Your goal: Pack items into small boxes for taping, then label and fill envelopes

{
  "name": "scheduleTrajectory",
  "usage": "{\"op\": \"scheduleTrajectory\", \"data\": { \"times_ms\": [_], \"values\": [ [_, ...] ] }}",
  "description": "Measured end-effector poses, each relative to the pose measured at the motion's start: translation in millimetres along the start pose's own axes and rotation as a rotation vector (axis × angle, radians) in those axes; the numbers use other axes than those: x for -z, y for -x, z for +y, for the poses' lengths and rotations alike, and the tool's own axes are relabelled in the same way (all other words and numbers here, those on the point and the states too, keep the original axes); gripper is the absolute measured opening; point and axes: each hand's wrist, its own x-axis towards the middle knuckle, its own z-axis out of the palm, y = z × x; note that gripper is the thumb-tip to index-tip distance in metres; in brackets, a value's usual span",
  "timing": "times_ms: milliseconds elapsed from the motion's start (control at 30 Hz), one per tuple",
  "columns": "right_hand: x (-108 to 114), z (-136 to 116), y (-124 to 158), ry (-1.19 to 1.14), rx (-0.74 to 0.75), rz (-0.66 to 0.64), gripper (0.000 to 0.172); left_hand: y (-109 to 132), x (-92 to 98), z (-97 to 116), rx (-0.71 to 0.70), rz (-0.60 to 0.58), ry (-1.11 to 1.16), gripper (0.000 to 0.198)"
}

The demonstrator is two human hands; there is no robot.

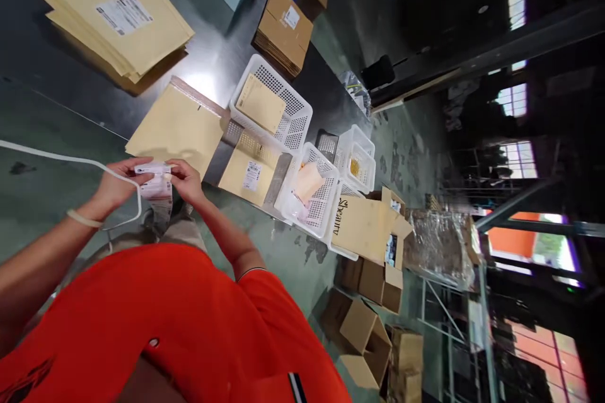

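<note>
Both of my hands are at a strip of white printed labels (158, 186) in front of my body, its lower end hanging down. My left hand (118, 182) pinches the strip's left edge, and my right hand (186, 179) grips its upper right corner. Just beyond them a yellow padded envelope (172, 126) lies on the dark table (217, 167), its flap strip facing away from me. To its right is another padded envelope (236, 179) with a white label (252, 175) on it. A white cable (70, 156) runs past my left wrist.
Stacked labelled envelopes (118, 19) lie at the far left. Flattened cardboard boxes (283, 25) sit behind a white basket (295, 116) holding an envelope. Another basket (326, 198) holds pink items, beside a large carton (362, 227). Opened cartons (363, 334) stand on the floor.
</note>
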Motion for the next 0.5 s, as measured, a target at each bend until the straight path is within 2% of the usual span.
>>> {"op": "scheduleTrajectory", "data": {
  "times_ms": [100,167,367,500],
  "values": [
    [-10,-3,-1,-0.035,-0.059,0.105,0.018,-1,-6.5,-2,-0.038,-0.044,-0.019,0.078],
    [-8,-7,-1,-0.025,-0.070,0.100,0.018,-3,-9.0,-3,-0.045,-0.078,-0.027,0.077],
    [-3,-11,12,0.262,0.005,0.143,0.027,-19,-13.7,-12,-0.008,-0.113,-0.093,0.067],
    [0,-11,16,0.440,0.004,0.148,0.022,-36,-14.8,-27,0.041,-0.191,-0.105,0.062]
  ]
}}
